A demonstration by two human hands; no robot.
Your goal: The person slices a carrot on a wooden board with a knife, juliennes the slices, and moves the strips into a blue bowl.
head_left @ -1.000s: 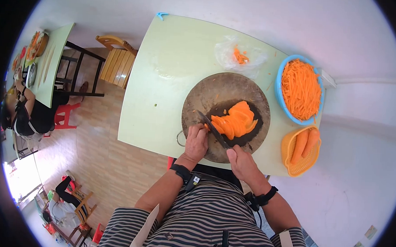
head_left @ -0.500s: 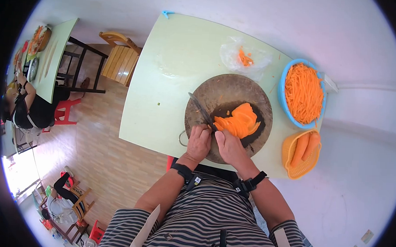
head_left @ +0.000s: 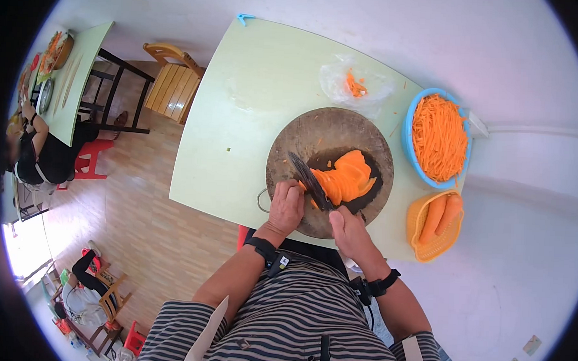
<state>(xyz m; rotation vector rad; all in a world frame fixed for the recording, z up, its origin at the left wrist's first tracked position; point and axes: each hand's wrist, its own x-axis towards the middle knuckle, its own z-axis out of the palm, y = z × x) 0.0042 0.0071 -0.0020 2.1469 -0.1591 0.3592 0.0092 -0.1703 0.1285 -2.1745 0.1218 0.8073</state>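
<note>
My right hand [head_left: 350,229] is closed round the handle of a kitchen knife [head_left: 308,179], whose dark blade slants over the round wooden chopping block [head_left: 287,138]. My left hand [head_left: 286,206] lies on the block left of the blade, fingers curled down. A bit of orange carrot shows at its fingertips; the rest of that piece is hidden. Right of the blade, thin carrot slices [head_left: 347,176] overlap in a pile on a wet dark patch of the block.
A blue basin [head_left: 407,137] full of carrot shreds stands on the pale green table [head_left: 206,157] at right. Below it, a yellow basket [head_left: 416,231] holds whole carrots [head_left: 434,219]. Carrot scraps lie on a plastic bag [head_left: 335,86] behind the block. Another person [head_left: 39,147] sits far left.
The knife and my right hand have moved right and toward me, and the blade now shows more of its face. My left hand stays at the block's near left side.
</note>
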